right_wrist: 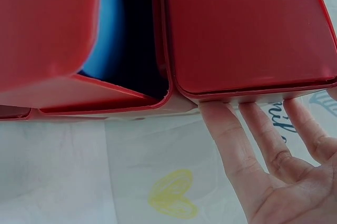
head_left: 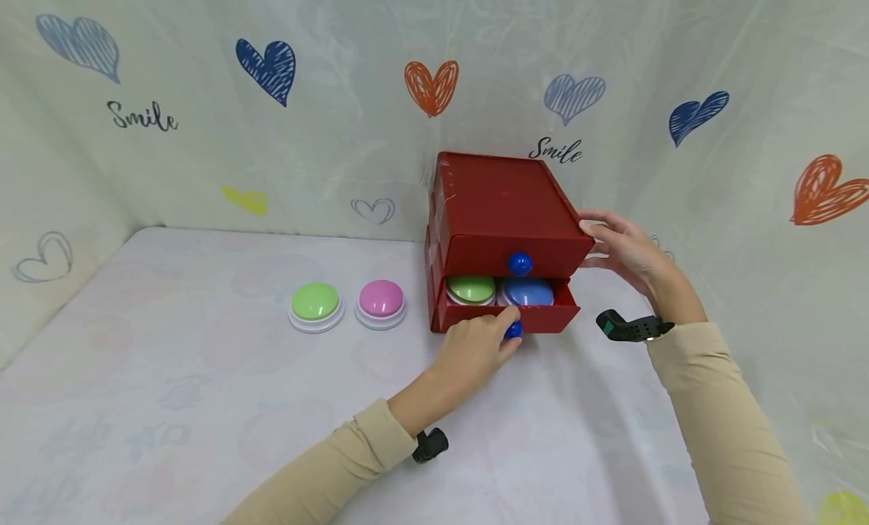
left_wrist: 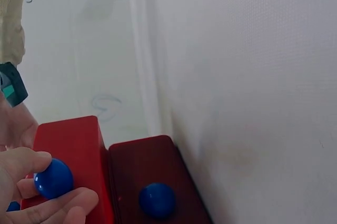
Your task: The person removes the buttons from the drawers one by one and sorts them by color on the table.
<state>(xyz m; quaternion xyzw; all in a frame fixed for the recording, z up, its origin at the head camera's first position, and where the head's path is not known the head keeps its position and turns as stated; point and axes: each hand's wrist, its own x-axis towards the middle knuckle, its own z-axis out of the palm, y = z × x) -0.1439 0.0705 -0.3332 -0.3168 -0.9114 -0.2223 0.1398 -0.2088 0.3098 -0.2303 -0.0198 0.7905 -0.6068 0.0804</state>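
A red drawer unit point(head_left: 505, 197) stands against the curtain, its middle drawer point(head_left: 468, 319) pulled partway out. A green dome button point(head_left: 471, 288) and a blue dome button point(head_left: 528, 291) sit side by side inside that drawer. My left hand point(head_left: 471, 351) pinches the drawer's round blue knob point(left_wrist: 53, 179) between thumb and fingers. Flat against the unit's right side, my right hand point(head_left: 624, 250) touches it with straight fingertips point(right_wrist: 221, 116). The upper drawer, with its blue knob point(head_left: 520, 264), is closed. In the left wrist view the closed bottom drawer point(left_wrist: 139, 166) shows its own blue knob point(left_wrist: 157, 200).
Left of the unit, a green dome button point(head_left: 315, 302) and a pink dome button point(head_left: 381, 299) with white bases stand on the white-covered table point(head_left: 204, 374). A pale curtain point(head_left: 353, 118) printed with hearts hangs behind and to the right.
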